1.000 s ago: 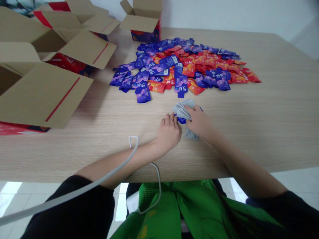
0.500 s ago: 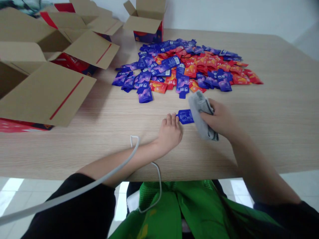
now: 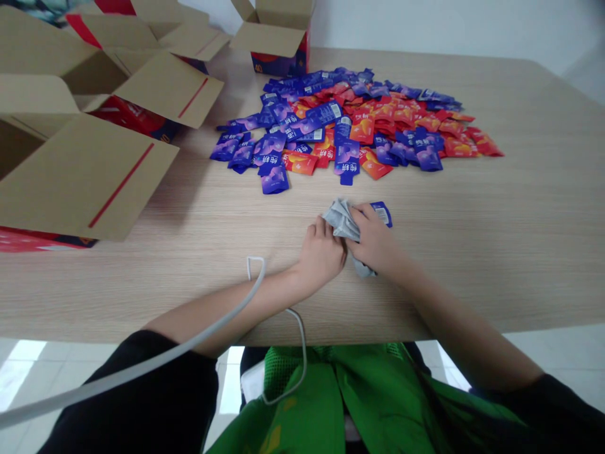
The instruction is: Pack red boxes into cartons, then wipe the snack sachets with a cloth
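Folded in my right hand is a grey cloth, pressed down over a blue sachet on the table. Only the sachet's right end, with a pale printed label, shows past my fingers; the cloth and hand cover the rest. My left hand rests on the tabletop with its fingers curled down at the sachet's left end, right beside the cloth. Beyond both hands lies a broad pile of blue-purple sachets and red-orange sachets.
Open cardboard boxes with raised flaps stand along the left of the wooden table. Another open box is at the back, by the wall. A white cable loops across my left forearm.
My right hand has slid left with the cloth, over the blue sachet and up to my left hand. The sachet's right end now shows. My left hand has stayed in place.
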Available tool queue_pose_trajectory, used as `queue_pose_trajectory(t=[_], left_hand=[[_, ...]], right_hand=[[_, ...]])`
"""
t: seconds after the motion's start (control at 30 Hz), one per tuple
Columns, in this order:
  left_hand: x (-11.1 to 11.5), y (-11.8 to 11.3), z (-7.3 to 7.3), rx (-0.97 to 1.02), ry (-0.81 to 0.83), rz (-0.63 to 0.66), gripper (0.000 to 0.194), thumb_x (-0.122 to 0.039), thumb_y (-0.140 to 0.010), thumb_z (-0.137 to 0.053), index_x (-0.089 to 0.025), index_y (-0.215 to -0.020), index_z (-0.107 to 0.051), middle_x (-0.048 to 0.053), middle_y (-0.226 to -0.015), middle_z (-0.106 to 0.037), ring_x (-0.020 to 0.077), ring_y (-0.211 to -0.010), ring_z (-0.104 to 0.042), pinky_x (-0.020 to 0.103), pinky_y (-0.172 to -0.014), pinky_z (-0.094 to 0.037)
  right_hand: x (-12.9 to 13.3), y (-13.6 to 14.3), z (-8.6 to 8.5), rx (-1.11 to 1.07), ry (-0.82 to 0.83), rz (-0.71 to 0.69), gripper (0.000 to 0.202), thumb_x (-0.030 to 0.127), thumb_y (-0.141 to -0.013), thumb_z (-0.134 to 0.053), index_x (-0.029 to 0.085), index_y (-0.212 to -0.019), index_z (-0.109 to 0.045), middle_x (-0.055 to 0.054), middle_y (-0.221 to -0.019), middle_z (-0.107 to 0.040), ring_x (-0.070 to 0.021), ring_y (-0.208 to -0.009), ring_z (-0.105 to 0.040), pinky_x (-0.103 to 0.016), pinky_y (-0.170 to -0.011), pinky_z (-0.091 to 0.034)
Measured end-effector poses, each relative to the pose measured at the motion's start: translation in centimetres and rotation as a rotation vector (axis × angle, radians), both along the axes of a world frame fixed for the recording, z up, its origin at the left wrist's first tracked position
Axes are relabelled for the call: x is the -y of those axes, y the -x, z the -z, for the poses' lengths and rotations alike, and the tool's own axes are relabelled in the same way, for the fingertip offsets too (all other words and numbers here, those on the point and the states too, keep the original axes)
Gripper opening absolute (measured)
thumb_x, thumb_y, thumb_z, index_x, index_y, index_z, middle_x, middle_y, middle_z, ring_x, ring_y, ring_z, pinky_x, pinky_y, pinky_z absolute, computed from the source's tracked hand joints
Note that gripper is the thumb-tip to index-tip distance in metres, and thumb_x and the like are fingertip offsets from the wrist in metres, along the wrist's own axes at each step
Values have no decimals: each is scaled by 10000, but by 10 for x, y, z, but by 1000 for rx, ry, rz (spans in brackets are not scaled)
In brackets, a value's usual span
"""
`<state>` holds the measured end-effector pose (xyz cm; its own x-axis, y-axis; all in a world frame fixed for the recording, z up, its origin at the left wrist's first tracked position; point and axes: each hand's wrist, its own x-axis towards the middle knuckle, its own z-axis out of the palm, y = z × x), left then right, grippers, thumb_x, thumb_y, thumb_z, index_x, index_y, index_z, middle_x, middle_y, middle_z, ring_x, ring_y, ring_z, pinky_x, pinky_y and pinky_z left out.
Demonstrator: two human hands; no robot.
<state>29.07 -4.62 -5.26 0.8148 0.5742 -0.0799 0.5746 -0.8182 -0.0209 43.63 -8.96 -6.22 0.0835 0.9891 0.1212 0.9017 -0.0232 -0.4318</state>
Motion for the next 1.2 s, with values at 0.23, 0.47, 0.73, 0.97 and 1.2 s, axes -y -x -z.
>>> queue_pose_trajectory(t=[0.23,0.47,0.73,0.97,1.2], left_hand=[[1,-1,7,26,-39,-31,550,-233,-1010,-394,64,-1469,-456,283,-1558,-426,406,-1420,-439,467,-1068,-411],[2,-1,8,20,-40,-37,576,-237,-1005,-409,69,-1493,-423,278,-1570,-404,414,-1424,-438,471,-1082,-411],[2,-1,5,29,-32,-31,520,-263,-1013,-407,64,-1395,-540,295,-1452,-547,405,-1389,-480,458,-1042,-434],[2,-1,6,32,-33,-38,546,-201,-1013,-361,66,-1482,-438,274,-1562,-420,392,-1427,-441,463,-1079,-416],[4,-1,8,6,-38,-36,544,-179,-1008,-380,55,-1497,-428,260,-1580,-391,398,-1435,-433,470,-1092,-418]], right_hand=[[8,-43,-3,159,100,202,503,76,-757,-510,131,-1235,-658,-161,-1227,-563,-291,-1069,-596,-418,-979,-502],[8,-64,-37,128,5,367,488,103,-833,-438,127,-1291,-603,-189,-1243,-568,-302,-1114,-592,-443,-961,-493],[-17,8,4,273,0,81,582,308,-967,-398,106,-1512,-419,-195,-1578,-402,-333,-1426,-346,-549,-1153,-275],[-4,-12,10,406,20,200,580,345,-971,-396,154,-1514,-469,-177,-1551,-442,-385,-1271,-425,-559,-993,-384],[18,-67,9,388,98,315,580,227,-933,-377,73,-1477,-503,-266,-1350,-507,-391,-1137,-496,-544,-928,-442]])
